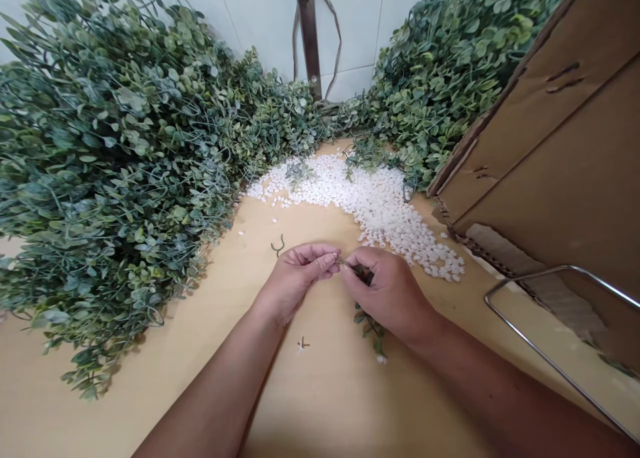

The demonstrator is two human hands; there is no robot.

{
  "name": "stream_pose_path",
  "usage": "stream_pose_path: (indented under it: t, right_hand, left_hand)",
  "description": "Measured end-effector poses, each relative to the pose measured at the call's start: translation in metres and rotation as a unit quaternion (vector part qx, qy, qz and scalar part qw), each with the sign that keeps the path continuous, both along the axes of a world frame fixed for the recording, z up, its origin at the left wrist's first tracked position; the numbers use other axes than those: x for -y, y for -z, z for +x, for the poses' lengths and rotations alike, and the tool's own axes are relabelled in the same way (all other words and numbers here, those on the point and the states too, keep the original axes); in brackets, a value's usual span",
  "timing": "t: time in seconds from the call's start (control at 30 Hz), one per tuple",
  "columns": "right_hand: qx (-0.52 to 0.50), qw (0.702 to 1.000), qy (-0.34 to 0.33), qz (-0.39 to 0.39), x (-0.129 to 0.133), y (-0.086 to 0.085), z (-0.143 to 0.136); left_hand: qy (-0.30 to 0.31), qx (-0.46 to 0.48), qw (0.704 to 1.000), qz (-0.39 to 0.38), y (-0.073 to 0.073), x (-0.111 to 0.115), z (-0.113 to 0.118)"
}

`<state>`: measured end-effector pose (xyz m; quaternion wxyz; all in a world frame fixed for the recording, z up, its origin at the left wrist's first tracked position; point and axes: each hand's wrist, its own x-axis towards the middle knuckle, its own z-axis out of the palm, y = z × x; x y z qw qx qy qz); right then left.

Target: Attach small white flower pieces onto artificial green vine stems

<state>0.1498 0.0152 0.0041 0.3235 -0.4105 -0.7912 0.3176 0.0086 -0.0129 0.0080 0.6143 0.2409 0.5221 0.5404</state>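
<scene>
Over the middle of the tabletop, my two hands meet fingertip to fingertip. My right hand (383, 281) is closed around an artificial leafy sprig (373, 328); its thin stem end points at my left fingers, and its leaves hang below the palm with a small white tip at the bottom. My left hand (307, 268) pinches thumb against fingers at that stem end; what sits in the pinch is too small and covered to name. Beyond the hands spreads a heap of small white plastic pieces (370, 201). A short green stem piece (278, 246) lies left of my left hand.
Large piles of artificial greenery (125, 131) fill the left, with more greenery (450, 65) at the back right. A cardboard box (560, 131) and a bent metal wire frame (540, 355) stand on the right. A small white cross-shaped scrap (302, 345) lies near the front.
</scene>
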Motion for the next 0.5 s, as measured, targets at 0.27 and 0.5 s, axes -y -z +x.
stream_pose_path:
  t: [0.27, 0.5]
  right_hand:
    - [-0.019, 1.0, 0.008, -0.002, 0.0011, 0.0001, -0.0008]
    - [-0.028, 1.0, 0.007, 0.004, 0.0009, -0.0023, 0.0006]
  left_hand:
    - [0.033, 0.051, 0.997, -0.041, -0.0012, 0.0018, -0.0026]
    - [0.029, 0.092, 0.994, -0.056, -0.0035, 0.0006, -0.0037]
